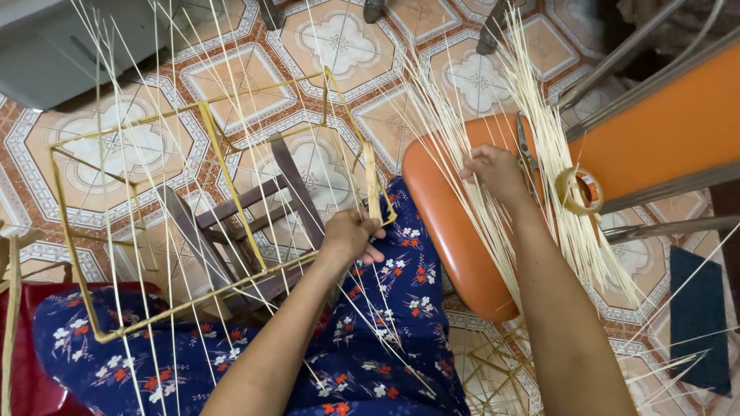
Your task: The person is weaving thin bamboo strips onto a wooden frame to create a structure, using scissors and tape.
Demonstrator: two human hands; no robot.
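At far left a red seat edge (19, 370) shows under a lap in blue floral cloth (362, 339). Over the patterned tile floor (123, 146) stands a yellow frame (223, 166) of thin rods, box-shaped, with many pale strips (146, 115) crossing it and rising past the top edge. Through the frame a dark wooden stool (231, 231) shows, low on the floor.

The left hand (351, 235) is closed on the frame's near corner, fingers curled around the rod and a flat strip standing up from it, just above the knee.

To the right an orange chair seat (447, 223) carries a loose bundle of strips (555, 154), fanned out and hanging off its near edge. The right hand (493, 173) rests on the bundle, fingers bent into the strips; whether it pinches one cannot be told. Just beside it lie scissors (526, 154) and a tape roll (578, 190). At far right, a dark mat (697, 316) lies on the floor.
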